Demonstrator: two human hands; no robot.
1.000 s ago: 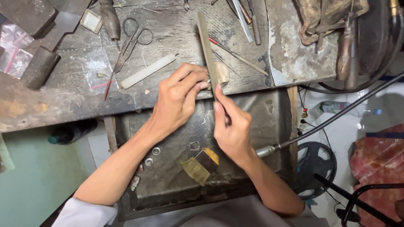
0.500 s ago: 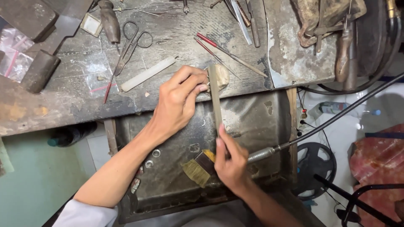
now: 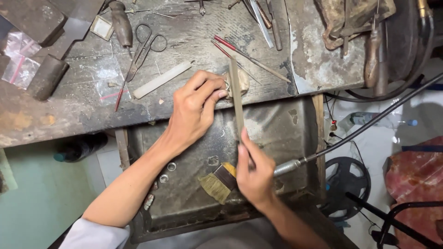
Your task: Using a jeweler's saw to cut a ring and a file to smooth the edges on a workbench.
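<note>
My left hand (image 3: pixel 196 108) pinches a small metal ring (image 3: pixel 226 85) against the pale wooden bench peg (image 3: pixel 242 80) at the bench's front edge. My right hand (image 3: pixel 254 173) grips the near end of a long flat file (image 3: pixel 236 99), whose far end lies across the ring and peg. Both hands hover over a dark metal catch tray (image 3: pixel 277 124) below the bench.
On the worn bench (image 3: pixel 184 41) lie scissors (image 3: pixel 145 48), a white flat stick (image 3: pixel 161 80), red-handled needle files (image 3: pixel 249 54) and other tools. In the tray sit a small brush (image 3: pixel 219 182), loose rings (image 3: pixel 167 171) and a flexible-shaft handpiece (image 3: pixel 290 166) with its cable running right.
My right hand has pulled back toward me, drawing the file along the ring on the peg. My left hand stays at the peg.
</note>
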